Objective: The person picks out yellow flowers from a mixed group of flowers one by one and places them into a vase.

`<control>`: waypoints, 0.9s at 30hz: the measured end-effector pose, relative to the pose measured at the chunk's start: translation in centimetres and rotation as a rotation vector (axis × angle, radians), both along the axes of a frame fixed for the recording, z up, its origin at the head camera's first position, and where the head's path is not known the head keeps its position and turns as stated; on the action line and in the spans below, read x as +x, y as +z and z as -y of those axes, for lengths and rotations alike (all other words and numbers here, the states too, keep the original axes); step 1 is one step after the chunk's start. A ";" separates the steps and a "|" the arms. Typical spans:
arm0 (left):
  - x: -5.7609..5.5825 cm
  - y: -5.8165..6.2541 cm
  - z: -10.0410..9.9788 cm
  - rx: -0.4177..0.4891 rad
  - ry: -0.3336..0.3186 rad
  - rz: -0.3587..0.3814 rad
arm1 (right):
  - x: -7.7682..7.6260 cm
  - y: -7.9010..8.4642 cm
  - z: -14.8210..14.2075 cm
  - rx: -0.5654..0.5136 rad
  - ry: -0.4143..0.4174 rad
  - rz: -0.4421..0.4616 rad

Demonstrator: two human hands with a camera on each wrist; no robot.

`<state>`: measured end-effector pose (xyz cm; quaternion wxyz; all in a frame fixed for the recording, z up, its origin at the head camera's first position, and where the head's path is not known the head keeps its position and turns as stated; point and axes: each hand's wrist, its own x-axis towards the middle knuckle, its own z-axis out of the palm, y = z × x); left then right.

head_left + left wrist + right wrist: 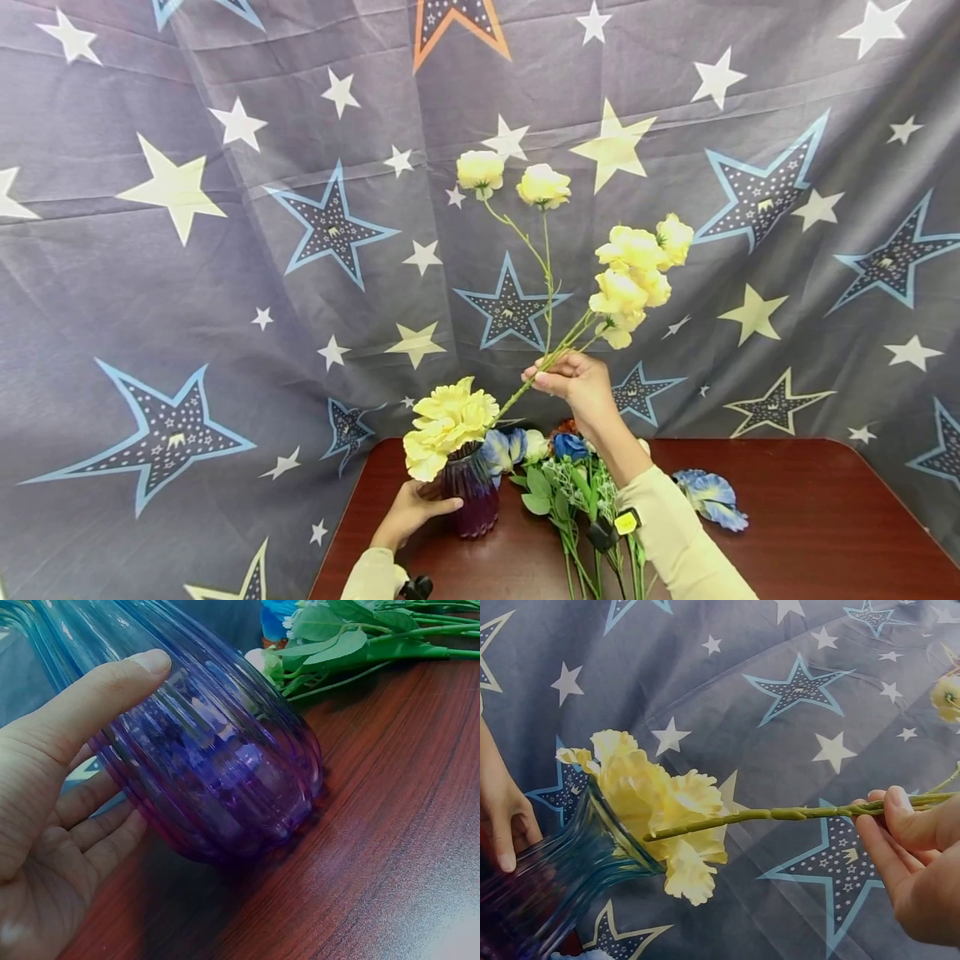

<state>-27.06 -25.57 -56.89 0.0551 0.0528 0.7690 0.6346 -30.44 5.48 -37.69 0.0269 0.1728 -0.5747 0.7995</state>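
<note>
My left hand [415, 511] holds a ribbed glass vase [471, 500], blue at the top and purple below. In the left wrist view the thumb lies across the near side and the fingers reach behind the vase [225, 765]. A large yellow flower [452, 419] sits in the vase's mouth. My right hand [581, 385] pinches the green stem of a branching spray of yellow flowers [630, 271]. In the right wrist view the cut end of the stem [757, 815] lies against the yellow petals [660, 802] at the vase's rim; whether it is inside cannot be told.
A pile of artificial flowers and leafy stems [577, 492] lies on the dark red wooden table [802, 508], right of the vase. A blue flower [712, 498] lies farther right, beyond my right forearm. Behind the table hangs a grey cloth [360, 308] printed with stars.
</note>
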 end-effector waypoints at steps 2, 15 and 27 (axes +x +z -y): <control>0.0 0.0 0.0 -0.003 0.002 -0.001 | -0.1 -0.2 0.1 -0.009 0.004 0.006; -0.1 -0.2 0.1 -0.001 -0.004 0.003 | -1.3 -3.5 1.8 -0.098 -0.064 0.144; -0.2 -0.2 0.1 0.017 -0.012 0.006 | -2.3 -4.7 3.9 -0.085 -0.112 0.153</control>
